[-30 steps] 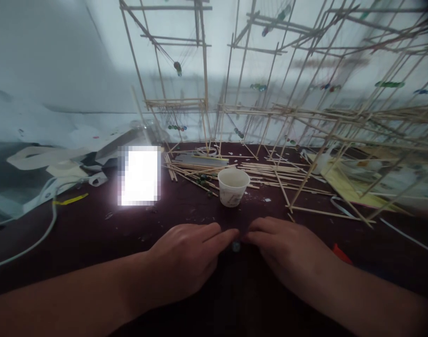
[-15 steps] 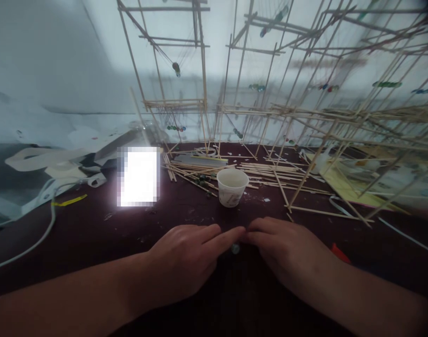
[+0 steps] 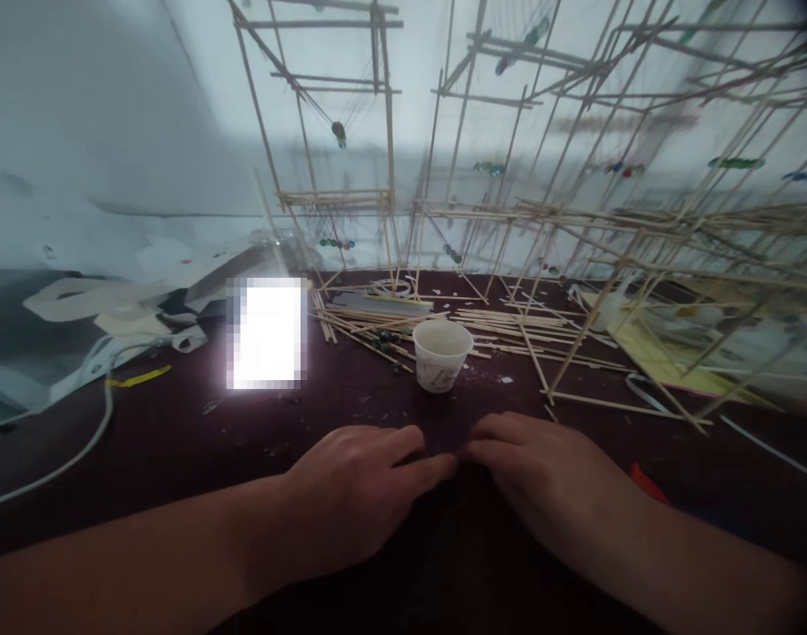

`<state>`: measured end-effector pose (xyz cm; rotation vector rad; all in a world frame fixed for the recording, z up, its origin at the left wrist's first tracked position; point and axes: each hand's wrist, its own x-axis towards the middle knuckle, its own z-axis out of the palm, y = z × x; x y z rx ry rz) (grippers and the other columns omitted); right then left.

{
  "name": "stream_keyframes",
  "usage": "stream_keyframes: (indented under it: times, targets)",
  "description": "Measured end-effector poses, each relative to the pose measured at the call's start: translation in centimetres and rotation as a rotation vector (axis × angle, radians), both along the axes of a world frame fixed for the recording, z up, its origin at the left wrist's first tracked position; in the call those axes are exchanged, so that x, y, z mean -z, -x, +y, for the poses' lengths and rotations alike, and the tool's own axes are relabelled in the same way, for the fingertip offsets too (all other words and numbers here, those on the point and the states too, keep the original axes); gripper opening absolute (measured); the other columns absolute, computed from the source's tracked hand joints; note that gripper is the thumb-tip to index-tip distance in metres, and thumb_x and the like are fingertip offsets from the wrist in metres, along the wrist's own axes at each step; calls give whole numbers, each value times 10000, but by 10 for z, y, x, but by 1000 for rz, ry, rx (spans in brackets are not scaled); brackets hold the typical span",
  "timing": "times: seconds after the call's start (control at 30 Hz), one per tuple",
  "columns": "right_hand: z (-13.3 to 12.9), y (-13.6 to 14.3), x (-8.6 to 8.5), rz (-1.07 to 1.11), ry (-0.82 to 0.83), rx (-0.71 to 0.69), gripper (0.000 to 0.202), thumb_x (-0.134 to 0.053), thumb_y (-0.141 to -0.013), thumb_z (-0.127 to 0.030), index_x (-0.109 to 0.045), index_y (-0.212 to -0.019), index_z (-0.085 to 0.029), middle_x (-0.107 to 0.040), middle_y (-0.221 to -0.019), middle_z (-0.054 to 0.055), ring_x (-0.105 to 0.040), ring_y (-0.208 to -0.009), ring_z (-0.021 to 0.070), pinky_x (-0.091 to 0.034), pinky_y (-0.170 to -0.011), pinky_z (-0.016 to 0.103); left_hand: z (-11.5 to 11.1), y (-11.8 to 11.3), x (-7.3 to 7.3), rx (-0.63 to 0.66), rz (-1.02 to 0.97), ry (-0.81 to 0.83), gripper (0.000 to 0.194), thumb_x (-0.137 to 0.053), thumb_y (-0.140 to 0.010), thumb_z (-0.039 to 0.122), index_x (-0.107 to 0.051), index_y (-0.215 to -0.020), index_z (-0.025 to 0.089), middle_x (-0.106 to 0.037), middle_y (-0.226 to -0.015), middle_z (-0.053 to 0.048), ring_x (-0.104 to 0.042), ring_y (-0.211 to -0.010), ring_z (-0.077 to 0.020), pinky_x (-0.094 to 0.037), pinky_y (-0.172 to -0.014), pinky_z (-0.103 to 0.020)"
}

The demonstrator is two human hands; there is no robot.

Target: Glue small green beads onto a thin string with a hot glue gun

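My left hand [image 3: 367,481] rests low over the dark tabletop, its fingers bent and pressed together, the index finger reaching right. Opposite it, my right hand [image 3: 528,459] is closed too, fingertips pinched and almost meeting those of the left. What lies between or under the fingertips is hidden, so I cannot make out what either hand holds. Just beyond them stands an upright white paper cup [image 3: 441,357] with faint print; neither hand touches it.
Behind the cup lie loose thin wooden sticks [image 3: 519,326] and dark marbles [image 3: 383,339]. Stick frames [image 3: 390,159] with hanging marbles rise along the back. A bright blurred-out rectangle [image 3: 271,331], a white cable [image 3: 105,423] and paper scraps are at left; something red [image 3: 646,483] lies beside my right forearm.
A clear glass marble seen below the fingertips is now out of sight. My left index finger has drawn slightly down and back, bending away from the others. The view has shifted slightly.
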<state>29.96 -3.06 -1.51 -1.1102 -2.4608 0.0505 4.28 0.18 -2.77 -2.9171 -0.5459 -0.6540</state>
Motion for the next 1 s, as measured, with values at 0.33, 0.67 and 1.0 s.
stream_keyframes:
  times: [0.33, 0.67, 1.0]
  targets:
    - [-2, 2, -2, -64, 49, 31, 389, -558, -847, 51, -826, -981, -196, -815, -972, 59, -786, -847, 254, -603, -705, 360, 2, 2, 4, 24, -55, 31, 346, -355, -1125, 171, -612, -1343, 244, -720, -959, -2, -647, -638, -174, -512, -564, -322]
    - [-1, 3, -9, -184, 178, 83, 378, -556, -876, 26, -832, -1019, -188, -822, -1057, 81, -788, -935, 281, -614, -784, 394, 6, 4, 9, 22, -90, 131, 483, -407, -1069, 111, -547, -1503, 270, -693, -939, 9, -642, -675, -148, -506, -599, -279]
    - [-2, 7, -17, -221, 260, 122, 399, -560, -886, 23, -839, -1062, -201, -820, -1115, 75, -779, -994, 280, -588, -815, 387, 3, 2, 1, -12, -101, 128, 430, -411, -1109, 134, -532, -1509, 233, -709, -931, 15, -674, -683, -139, -508, -605, -270]
